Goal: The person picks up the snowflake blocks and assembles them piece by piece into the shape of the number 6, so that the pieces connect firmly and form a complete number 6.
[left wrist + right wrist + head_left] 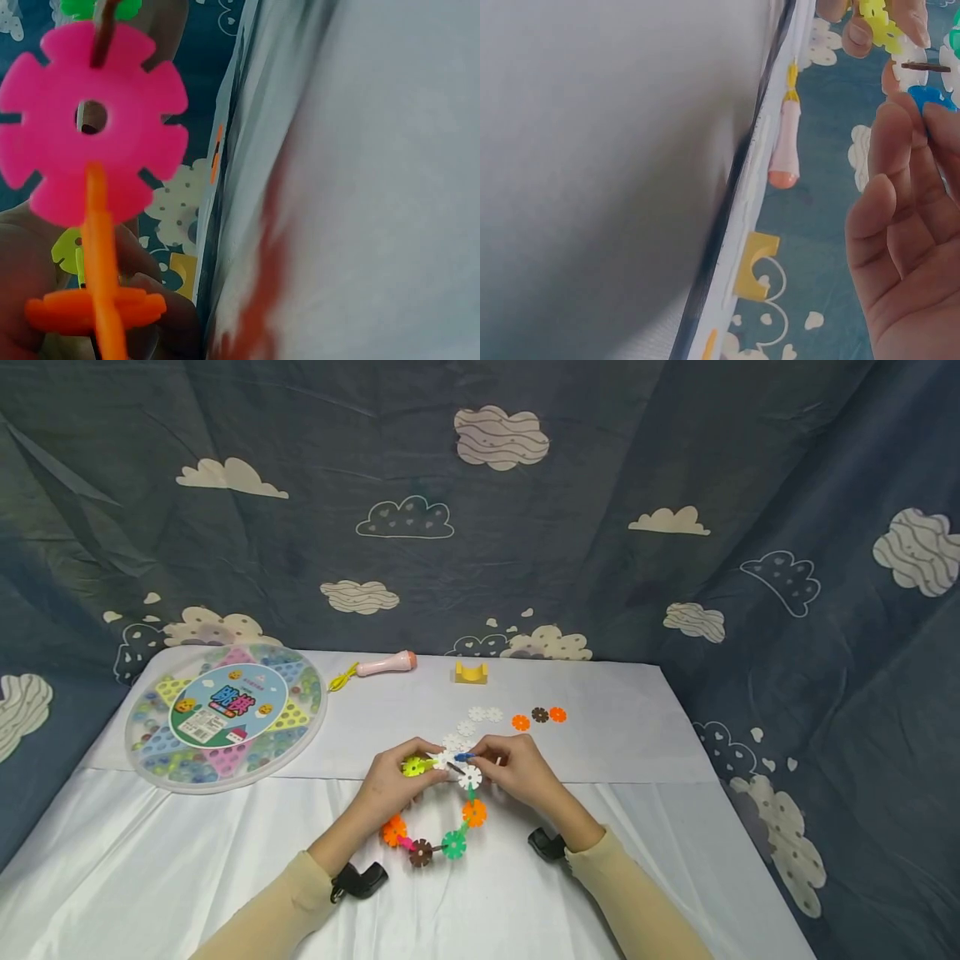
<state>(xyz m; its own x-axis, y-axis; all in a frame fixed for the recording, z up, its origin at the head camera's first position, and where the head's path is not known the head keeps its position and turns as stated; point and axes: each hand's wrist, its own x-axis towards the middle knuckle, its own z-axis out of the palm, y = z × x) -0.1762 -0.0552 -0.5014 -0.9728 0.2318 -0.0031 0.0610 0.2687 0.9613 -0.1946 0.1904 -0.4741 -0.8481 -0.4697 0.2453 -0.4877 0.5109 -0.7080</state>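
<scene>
Slotted plastic snowflake discs are linked into a ring, with white, orange, green and brown ones showing, such as the orange disc [474, 813]. My left hand [396, 777] grips the ring at its upper left, by a yellow disc [413, 766]. Between thumb and forefinger, my right hand [519, 768] pinches a blue disc [930, 97] at the top of the ring. Beside the blue disc, a brown disc [926, 67] stands edge-on between two white ones. A pink disc [52, 142] hangs close in the left wrist view, joined to orange pieces.
Loose white discs [477, 714] lie just beyond the hands; two orange discs [521, 722] and a brown one lie right of them. Farther back are a pink-handled toy [386, 664] and a yellow curved block [471, 673]. A round board-game case [300, 752] lies at left.
</scene>
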